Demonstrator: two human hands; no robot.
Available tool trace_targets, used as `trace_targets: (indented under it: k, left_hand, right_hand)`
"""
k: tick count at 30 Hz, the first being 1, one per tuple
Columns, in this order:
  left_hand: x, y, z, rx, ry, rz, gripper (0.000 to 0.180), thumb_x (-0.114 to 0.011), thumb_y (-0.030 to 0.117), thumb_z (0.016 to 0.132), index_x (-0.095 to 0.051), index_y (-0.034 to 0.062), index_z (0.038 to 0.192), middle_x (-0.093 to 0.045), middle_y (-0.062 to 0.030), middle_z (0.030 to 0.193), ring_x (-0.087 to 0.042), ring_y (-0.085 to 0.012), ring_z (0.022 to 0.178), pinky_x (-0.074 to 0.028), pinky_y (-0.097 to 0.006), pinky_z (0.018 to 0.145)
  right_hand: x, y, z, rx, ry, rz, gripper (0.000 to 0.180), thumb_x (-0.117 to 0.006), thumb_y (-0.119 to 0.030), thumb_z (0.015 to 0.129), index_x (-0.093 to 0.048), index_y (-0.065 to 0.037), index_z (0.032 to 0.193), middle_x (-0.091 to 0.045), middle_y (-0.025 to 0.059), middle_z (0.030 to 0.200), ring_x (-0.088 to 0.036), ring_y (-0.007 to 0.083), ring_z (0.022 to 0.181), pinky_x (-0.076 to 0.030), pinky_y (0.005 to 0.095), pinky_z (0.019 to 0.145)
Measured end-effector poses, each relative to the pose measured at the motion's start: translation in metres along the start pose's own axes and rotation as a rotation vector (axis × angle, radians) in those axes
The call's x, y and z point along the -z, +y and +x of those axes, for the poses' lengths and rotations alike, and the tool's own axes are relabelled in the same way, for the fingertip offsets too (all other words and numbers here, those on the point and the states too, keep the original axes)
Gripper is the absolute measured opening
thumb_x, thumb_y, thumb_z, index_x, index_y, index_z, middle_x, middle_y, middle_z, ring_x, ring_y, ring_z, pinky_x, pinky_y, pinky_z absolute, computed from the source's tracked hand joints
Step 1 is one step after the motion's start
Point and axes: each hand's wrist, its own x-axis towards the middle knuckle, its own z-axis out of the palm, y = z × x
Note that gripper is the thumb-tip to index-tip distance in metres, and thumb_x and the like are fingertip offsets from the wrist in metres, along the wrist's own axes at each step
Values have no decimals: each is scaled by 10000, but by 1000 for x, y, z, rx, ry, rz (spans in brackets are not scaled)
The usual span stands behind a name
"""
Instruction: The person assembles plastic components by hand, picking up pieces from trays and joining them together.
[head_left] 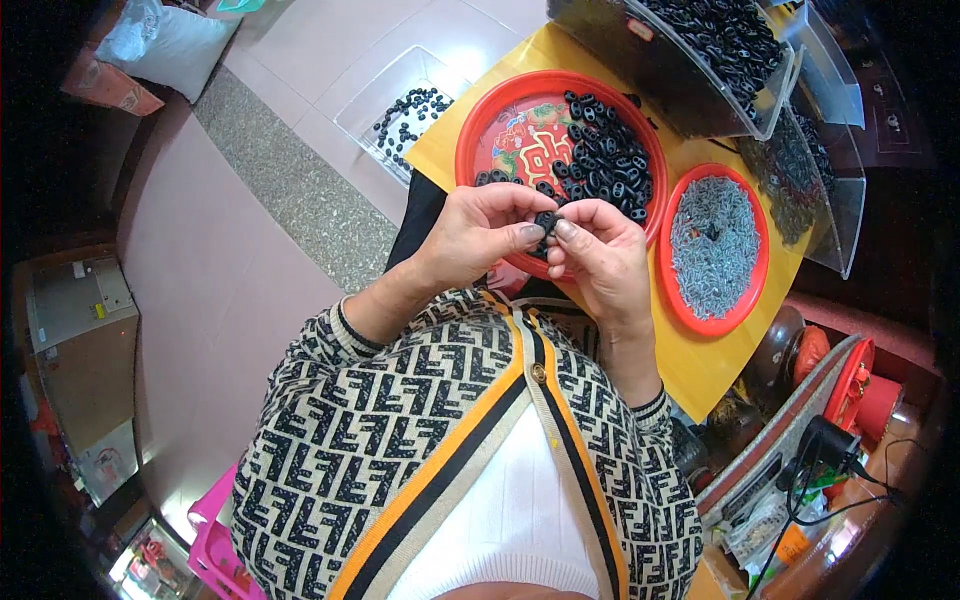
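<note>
See left hand (475,232) closed, pinching a small black piece (545,221) between thumb and forefinger, over the near side of the round red tray (510,145). See right hand (605,255) closed as well, with thumb and forefinger meeting at the right end of the same piece; cannot tell whether gripping something tiny besides. Inside the round tray, find loose black pieces (610,160), oval and two-holed, heaped mostly toward the right half; note printed pattern exposed at upper left. Just right of the round tray, on the same yellow counter (700,365), find a smaller red tray (665,260) filled with small silvery parts (710,275), too fine to make out singly. Above and right of the round tray, note a big clear bin (660,75), loaded with similar black pieces. Left of the round tray, past the counter edge, note a clear box (352,115) with scattered black pieces.
</note>
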Motion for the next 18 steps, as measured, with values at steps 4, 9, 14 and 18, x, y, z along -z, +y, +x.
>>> trace_targets:
  k: [4,9,14,18]
  left_hand:
    - [-2,-1,-1,24,-5,-51,228,-568,26,809,-531,-48,1022,-606,-94,889,-603,-142,787,-497,-263,740]
    - [-1,-6,-1,-9,2,0,229,-580,9,794,-542,-38,1015,-600,-95,904,-596,-136,801,-494,-258,740]
    - [-1,-5,1,-104,19,173,209,-579,-28,780,-562,-28,988,-585,-81,921,-574,-120,835,-484,-248,745]
    - [-4,-8,0,-95,74,120,204,-572,-52,772,-573,-26,975,-582,-69,918,-567,-117,847,-478,-238,746]
  right_hand:
    - [10,3,4,-26,-50,79,109,-587,-34,799,-549,8,893,-592,66,722,-572,99,580,-496,199,513]
    - [15,7,5,-81,-126,181,138,-598,-37,791,-528,-12,907,-592,69,754,-582,117,600,-512,219,544]
    - [15,6,7,-87,-141,145,132,-598,-45,794,-521,-20,898,-592,64,758,-584,119,606,-513,221,551]
    - [12,4,6,-84,-101,60,138,-607,-55,791,-521,-24,896,-591,55,755,-583,107,605,-509,220,544]
